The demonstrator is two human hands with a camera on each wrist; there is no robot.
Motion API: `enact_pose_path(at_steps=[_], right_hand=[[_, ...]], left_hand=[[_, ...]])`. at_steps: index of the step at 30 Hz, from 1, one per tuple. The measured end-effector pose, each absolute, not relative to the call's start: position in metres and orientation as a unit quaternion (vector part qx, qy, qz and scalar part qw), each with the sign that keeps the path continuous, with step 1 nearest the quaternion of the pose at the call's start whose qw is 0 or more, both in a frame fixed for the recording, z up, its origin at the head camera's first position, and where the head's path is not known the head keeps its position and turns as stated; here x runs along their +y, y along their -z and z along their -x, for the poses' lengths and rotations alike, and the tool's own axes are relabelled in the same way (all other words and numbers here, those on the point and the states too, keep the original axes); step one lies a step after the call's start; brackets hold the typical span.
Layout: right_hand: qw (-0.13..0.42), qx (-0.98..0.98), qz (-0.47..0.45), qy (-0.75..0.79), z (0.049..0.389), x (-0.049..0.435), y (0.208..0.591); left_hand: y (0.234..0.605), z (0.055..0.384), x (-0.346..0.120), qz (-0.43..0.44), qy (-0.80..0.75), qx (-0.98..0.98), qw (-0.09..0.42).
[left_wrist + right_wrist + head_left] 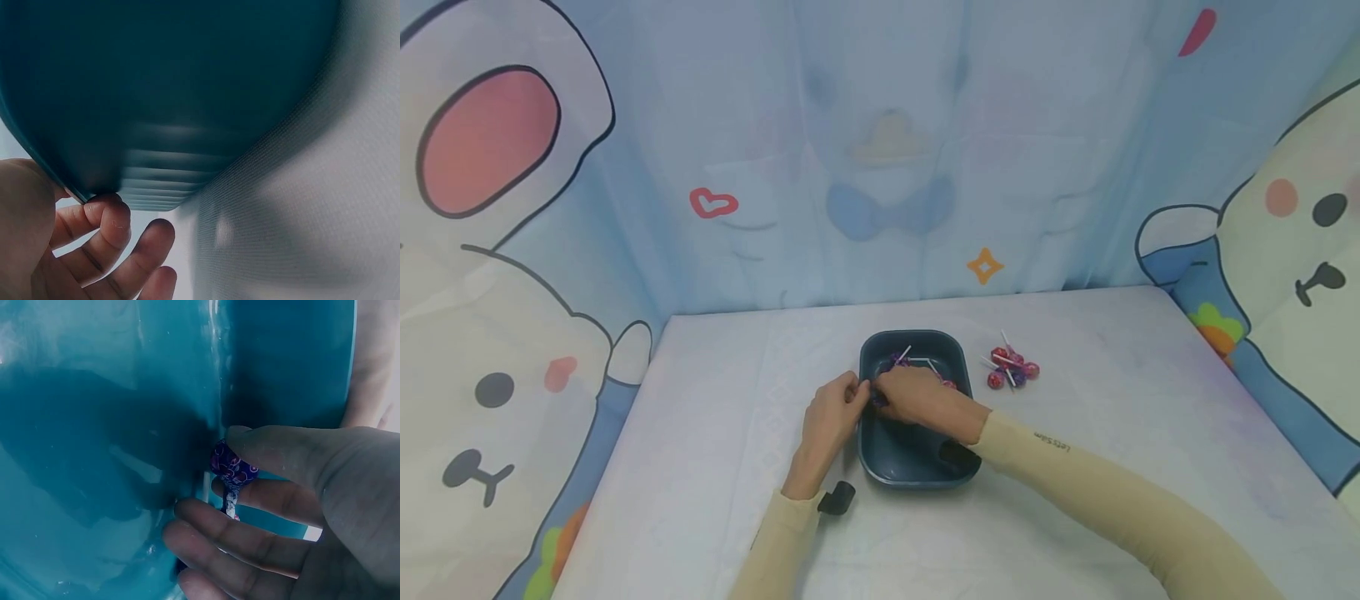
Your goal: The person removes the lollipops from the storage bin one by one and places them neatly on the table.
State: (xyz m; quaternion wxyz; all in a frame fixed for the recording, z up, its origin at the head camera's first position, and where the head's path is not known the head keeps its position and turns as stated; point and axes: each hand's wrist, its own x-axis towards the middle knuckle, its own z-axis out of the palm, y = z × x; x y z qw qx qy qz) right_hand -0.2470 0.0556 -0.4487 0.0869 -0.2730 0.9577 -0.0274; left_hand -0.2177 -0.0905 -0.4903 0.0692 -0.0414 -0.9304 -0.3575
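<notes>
A dark teal rectangular tub (895, 458) stands on the table. At its left wall, my left hand (833, 412) pinches the rim between thumb and forefinger; in the left wrist view its other fingers (150, 247) are spread below the rim, outside the tub (169, 81). My right hand (921, 396) reaches inside and pinches a purple-wrapped lollipop (228, 464) by its round head, close to the tub's side wall. Several lollipops (901, 359) lie in the far part of the tub, partly hidden by the right hand.
To the right of the tub lies a small pile of red, pink and purple lollipops (1013, 367) with white sticks. A white cloth (1097, 400) covers the table. Behind it hangs a blue cartoon-print curtain (760, 125).
</notes>
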Motion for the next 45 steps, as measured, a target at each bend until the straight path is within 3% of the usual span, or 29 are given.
enact_pose_path(at_steps=[17,31,45], right_hand=[[0.092,0.958,0.262,0.064,0.245,0.071,0.421],[0.065,0.960,0.250,0.105,0.249,0.097,0.410],[0.085,0.966,0.193,0.149,0.246,0.131,0.395]], left_hand=[[0.490,0.217,-0.090,0.038,0.360,-0.931,0.058],[0.492,0.216,-0.089,0.037,0.357,-0.932,0.057],[0.487,0.214,-0.088,0.029,0.366,-0.928,0.057]])
